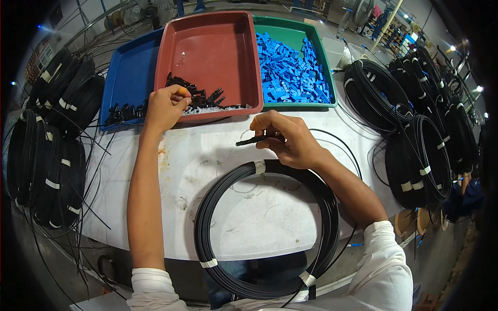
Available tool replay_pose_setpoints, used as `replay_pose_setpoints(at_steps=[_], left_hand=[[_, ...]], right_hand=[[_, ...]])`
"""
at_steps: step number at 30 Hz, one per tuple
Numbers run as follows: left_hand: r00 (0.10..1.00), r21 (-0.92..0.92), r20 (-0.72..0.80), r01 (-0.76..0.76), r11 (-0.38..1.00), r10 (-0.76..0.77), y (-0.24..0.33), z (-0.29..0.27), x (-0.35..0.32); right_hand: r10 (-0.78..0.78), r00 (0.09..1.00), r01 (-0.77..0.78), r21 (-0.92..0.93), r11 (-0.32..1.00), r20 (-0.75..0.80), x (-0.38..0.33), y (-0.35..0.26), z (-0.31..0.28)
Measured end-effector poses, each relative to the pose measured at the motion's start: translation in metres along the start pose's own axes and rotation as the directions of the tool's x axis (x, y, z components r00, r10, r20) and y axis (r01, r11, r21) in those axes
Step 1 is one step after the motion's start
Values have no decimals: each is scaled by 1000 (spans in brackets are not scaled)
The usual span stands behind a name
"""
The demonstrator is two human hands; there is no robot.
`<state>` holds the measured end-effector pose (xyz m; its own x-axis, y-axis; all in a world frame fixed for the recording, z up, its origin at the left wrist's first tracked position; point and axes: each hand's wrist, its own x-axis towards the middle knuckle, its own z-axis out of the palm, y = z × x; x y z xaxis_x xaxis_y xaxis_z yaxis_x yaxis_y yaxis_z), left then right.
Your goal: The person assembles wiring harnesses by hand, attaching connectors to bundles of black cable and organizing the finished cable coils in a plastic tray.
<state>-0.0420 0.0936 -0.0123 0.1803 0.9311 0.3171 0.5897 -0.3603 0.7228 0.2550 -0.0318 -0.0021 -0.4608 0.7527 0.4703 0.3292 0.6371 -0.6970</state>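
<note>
At centre frame, the cable end (254, 139) is pinched between thumb and fingers of the right hand (290, 140), just above the white surface (249, 217). The cable's own coil (267, 230), bound with white tape, lies at lower centre and overhangs the near edge of the surface. The left hand (166, 106) is closed at the front rim of the red tray (210, 57), its fingertips pinched on one of the black parts (199, 98); which part is gripped cannot be made out.

A judgement on risk: the overhanging coil could be dragged off the edge if the cable end were pulled sharply. More than one part could be lifted from the tangled pile, and the extras dropped.

Three trays are counted across the top: a blue tray (129, 72) at upper left, the red one, and a green tray (290, 36) heaped with blue pieces (290, 72), too many to count. Black parts also lie in the blue tray. One coil lies on the surface; the coil stacks at left (46, 155) and at right (420, 135) overlap too closely to count.
</note>
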Motion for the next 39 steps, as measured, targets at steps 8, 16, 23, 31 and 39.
replay_pose_setpoints(at_steps=[8,16,23,31,39], left_hand=[[998,-587,37,-26,809,59,-1,7,-30],[986,-831,-67,-139,539,151,49,19,-117],[965,-771,-122,-240,590,233,75,16,-131],[958,-792,-184,-278,543,222,80,22,-131],[961,-720,-130,-261,643,244,80,19,-134]], right_hand=[[-81,997,81,44,996,-15,2,-8,-5],[-11,999,15,121,993,-37,-1,-29,-1],[66,996,-47,295,954,-54,-4,-42,1],[94,991,-53,353,934,-100,-4,-45,7],[1,992,20,164,986,-126,-4,-50,4]])
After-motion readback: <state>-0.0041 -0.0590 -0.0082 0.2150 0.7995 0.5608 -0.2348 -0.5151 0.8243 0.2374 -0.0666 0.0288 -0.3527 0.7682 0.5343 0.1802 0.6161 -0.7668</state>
